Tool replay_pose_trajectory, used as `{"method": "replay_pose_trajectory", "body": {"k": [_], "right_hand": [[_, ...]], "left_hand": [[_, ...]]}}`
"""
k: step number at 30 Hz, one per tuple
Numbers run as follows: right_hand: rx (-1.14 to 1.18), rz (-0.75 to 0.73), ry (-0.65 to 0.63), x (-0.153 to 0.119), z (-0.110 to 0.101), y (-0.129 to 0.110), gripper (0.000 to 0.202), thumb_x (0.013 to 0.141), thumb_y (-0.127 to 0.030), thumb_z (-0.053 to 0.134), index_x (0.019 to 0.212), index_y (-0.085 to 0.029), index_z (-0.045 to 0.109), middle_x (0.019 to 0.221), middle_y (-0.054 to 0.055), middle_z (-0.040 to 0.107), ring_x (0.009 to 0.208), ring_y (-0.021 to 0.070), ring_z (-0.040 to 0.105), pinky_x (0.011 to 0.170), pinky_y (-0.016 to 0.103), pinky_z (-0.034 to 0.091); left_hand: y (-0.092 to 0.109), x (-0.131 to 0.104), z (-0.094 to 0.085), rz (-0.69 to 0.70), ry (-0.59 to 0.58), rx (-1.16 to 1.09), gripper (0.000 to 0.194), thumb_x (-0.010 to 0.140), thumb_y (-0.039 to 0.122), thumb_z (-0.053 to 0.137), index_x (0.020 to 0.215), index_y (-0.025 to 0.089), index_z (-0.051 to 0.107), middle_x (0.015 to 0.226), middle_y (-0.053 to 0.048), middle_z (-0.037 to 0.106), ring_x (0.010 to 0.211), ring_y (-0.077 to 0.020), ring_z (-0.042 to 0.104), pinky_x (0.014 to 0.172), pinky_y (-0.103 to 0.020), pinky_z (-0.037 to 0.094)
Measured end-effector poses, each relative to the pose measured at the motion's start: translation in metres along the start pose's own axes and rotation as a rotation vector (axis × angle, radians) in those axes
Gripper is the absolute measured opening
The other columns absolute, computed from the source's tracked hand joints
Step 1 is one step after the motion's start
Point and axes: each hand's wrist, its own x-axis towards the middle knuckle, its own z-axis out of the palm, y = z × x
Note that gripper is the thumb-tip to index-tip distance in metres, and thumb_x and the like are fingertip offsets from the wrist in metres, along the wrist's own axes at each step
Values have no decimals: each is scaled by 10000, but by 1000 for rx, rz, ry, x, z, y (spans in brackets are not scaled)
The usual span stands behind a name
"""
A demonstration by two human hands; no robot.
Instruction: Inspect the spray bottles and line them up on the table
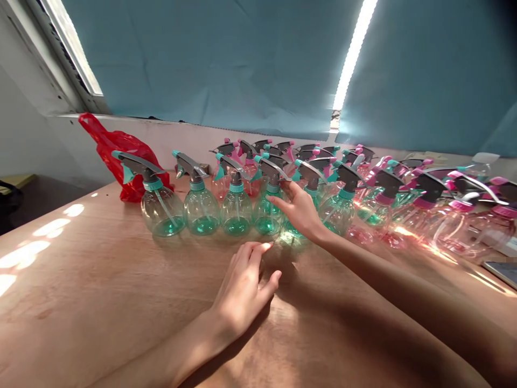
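While the R hand has thumb & fingers apart by the neck of a teal-collared spray btl, 4th from L in front row, can't tell if it's clamped on; contact pts unclear. It partly hides the next teal btl. L hand, fingers loosely apart, nothing held, is nearer, at the wooden table. Pink-collared btls crowd R, blocking rear ones; flat dark item cut off at R edge. Red plastic bag behind leftmost btl.
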Motion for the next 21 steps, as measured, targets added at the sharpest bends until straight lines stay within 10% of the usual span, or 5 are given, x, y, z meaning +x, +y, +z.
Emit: {"method": "replay_pose_trajectory", "body": {"k": [7, 12, 21], "right_hand": [[-126, -62, 23, -36, -58, -20, 288, 851, -255, 621, 1122, -160, 638, 1090, 96, 719, 972, 220, 691, 888, 403, 542], [-226, 180, 41, -33, -92, -9, 289, 832, -391, 631, 1035, -187, 660, 1117, 86, 704, 850, 221, 688, 649, 354, 573], [-313, 229, 59, -18, -83, -8, 525, 784, -471, 658, 1188, -136, 644, 1094, 145, 712, 739, 249, 660, 716, 417, 492]], "left_hand": [[0, -2, -1, -27, 3, -6, 334, 922, 274, 527, 1248, 244, 463, 1204, -82, 509, 1158, -281, 533, 999, -503, 459], [1, -3, -2, -95, -62, -63, 331, 927, 343, 512, 1241, 239, 503, 1244, -107, 504, 1159, -315, 551, 916, -475, 527], [20, 3, -8, -184, -79, -193, 273, 924, 391, 514, 1134, 222, 553, 1187, -99, 548, 1030, -260, 620, 765, -371, 588]]}}
